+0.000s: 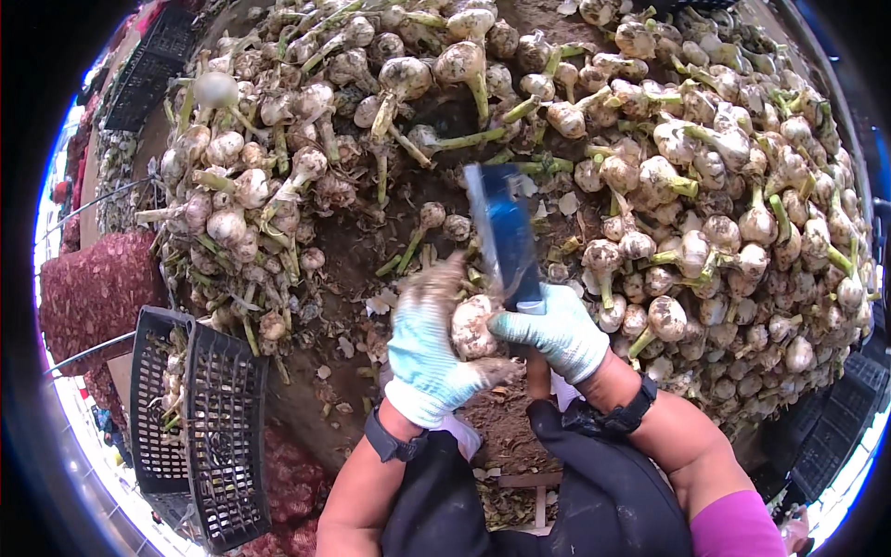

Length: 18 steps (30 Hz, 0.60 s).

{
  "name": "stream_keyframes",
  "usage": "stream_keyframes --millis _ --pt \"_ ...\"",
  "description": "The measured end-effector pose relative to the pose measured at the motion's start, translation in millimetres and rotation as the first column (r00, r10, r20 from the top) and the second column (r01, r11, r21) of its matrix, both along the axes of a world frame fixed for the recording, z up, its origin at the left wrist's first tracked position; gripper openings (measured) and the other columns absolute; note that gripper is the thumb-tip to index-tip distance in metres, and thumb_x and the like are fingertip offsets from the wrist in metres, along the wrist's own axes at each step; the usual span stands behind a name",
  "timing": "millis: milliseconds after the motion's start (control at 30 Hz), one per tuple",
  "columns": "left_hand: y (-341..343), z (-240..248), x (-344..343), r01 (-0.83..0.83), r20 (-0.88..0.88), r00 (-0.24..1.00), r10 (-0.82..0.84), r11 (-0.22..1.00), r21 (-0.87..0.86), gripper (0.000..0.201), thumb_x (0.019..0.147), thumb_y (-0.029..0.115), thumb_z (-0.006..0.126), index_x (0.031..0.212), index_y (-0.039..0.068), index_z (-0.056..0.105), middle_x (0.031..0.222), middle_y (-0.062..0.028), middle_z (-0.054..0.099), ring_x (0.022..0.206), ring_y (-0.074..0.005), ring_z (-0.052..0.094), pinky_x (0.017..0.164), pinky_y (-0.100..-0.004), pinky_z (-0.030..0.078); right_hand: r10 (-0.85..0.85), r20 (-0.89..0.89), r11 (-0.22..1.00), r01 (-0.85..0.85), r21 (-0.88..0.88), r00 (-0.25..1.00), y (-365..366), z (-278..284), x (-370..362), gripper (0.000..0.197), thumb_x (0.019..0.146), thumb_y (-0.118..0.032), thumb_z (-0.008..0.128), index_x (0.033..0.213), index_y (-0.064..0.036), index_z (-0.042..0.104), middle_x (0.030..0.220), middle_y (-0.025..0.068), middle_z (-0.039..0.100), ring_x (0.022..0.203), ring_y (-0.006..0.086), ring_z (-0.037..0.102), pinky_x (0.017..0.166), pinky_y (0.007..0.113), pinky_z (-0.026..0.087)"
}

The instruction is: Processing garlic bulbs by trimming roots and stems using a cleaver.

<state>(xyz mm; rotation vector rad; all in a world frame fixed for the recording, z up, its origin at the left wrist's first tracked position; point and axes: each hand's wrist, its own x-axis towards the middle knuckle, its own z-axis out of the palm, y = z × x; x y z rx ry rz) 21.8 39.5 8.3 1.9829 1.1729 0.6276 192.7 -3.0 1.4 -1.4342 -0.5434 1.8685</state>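
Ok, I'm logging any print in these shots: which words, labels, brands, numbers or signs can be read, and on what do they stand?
None: no text can be read anywhere in this view.
Blue tool in the right hand: too blurred to show any lettering.
Black left wristband, black right wristband: no legible marks.
Red mesh sack, black plastic crate: nothing readable.
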Motion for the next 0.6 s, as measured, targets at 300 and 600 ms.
stream_keyframes --millis 300,600 --pt "-10 -7 -9 -0.113 0.162 0.855 0.493 0.481 -0.870 0.032 0.080 0.006 0.057 0.111 0.001 0.054 0.102 -0.0063 0.059 0.082 -0.0130 0.058 0.073 -0.0266 0.048 0.065 0.623 0.830 -0.388 0.400 0.780 5 3 2 0.036 0.068 -0.015 0.073 0.101 -0.0072 0.060 0.089 0.0094 0.063 0.076 0.0230 0.062 0.065 0.031 0.050" --pt "12 3 -16 -0.299 0.069 0.905 0.419 0.745 -0.596 0.019 0.080 0.007 0.056 0.099 0.002 0.060 0.079 -0.0047 0.062 0.072 -0.0127 0.059 0.063 -0.0256 0.048 -0.040 0.799 0.960 -0.199 0.197 0.600 -5 -54 32 0.017 0.074 -0.014 0.066 0.086 -0.0030 0.062 0.070 0.0115 0.063 0.062 0.0226 0.063 0.059 0.032 0.051"
